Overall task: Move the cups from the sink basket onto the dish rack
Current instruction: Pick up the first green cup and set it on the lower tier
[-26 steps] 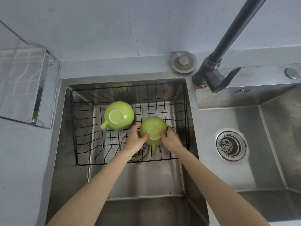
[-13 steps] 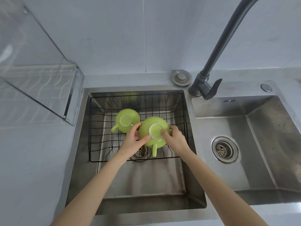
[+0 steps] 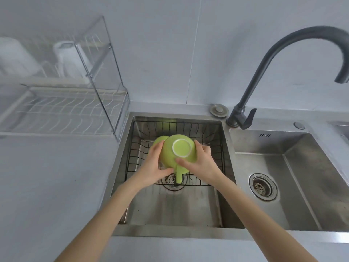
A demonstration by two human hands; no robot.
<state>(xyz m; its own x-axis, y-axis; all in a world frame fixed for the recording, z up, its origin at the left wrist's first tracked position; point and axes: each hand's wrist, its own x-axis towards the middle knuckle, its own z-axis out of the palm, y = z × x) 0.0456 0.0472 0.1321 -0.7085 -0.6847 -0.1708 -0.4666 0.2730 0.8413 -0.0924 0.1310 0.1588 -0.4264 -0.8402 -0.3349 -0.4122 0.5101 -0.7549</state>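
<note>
Head view: upside-down green cup point(image 3: 172, 154) clamped between left hand point(image 3: 154, 167) and right hand point(image 3: 202, 163) fingers.

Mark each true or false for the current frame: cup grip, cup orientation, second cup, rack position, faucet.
1. Both hands hold one green cup. True: the left hand and the right hand grip the held cup from either side.
2. The held cup is upright, mouth up. False: its base ring faces the camera and its handle points down.
3. A second green cup sits behind it in the sink basket. True.
4. The dish rack stands to the right of the sink. False: it stands on the counter to the left.
5. Water runs from the faucet. False: no stream is visible.
</note>
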